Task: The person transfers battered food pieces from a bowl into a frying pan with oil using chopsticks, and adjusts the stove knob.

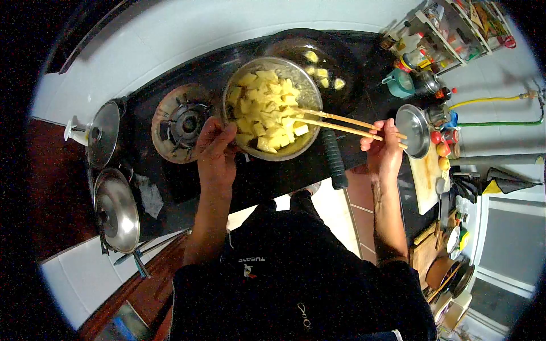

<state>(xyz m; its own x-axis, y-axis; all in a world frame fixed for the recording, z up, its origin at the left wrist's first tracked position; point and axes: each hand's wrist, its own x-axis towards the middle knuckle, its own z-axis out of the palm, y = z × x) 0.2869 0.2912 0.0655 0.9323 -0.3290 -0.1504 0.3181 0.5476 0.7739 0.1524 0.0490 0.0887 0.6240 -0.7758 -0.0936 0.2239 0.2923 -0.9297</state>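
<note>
My left hand (217, 142) grips the rim of a metal bowl (314, 94) at its left side. Pale yellow chunks (264, 108) of food, perhaps potato, fill much of the bowl, which is tilted. In my right hand (384, 145) is a pair of chopsticks (341, 120), their tips among the chunks at the bowl's right. Behind and partly under the bowl sits a dark wok (341, 59) with several yellow chunks (322, 73) lying in it. The wok's ribbed black handle (334, 159) points toward me.
An unlit gas burner (187, 120) lies left of the bowl. Lidded pans (116, 210) stand at the far left. To the right are a metal basin (413, 132), a cutting board (424, 184), tomatoes (443, 149) and a teal container (399, 83). A rack (455, 34) holds bottles and jars.
</note>
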